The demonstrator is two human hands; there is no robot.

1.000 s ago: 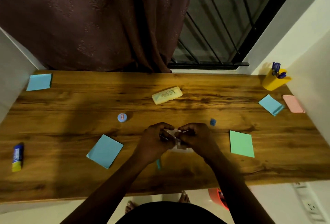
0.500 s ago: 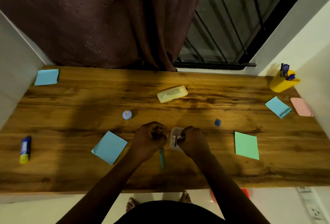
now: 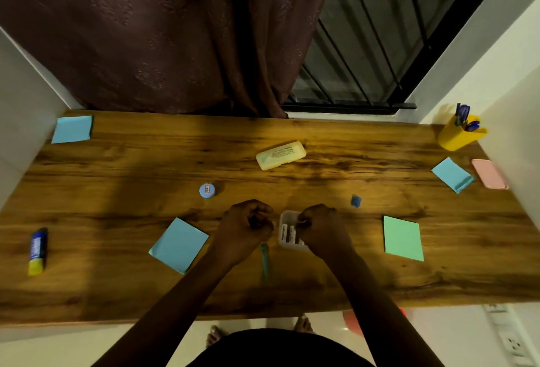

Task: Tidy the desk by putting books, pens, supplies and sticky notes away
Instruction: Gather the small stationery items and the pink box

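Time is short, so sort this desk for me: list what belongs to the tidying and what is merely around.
To tidy: small clear box held by the right hand; teal pen; three blue sticky pads; green sticky pad; glue stick; yellow case; pink case; round blue tub; small blue block; yellow pen cup.
Just around: curtain; window grille; wall sockets.

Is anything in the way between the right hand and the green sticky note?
No. Only bare desk lies between the right hand, curled at the clear box, and the green sticky note. The small blue piece sits farther back, off that path.
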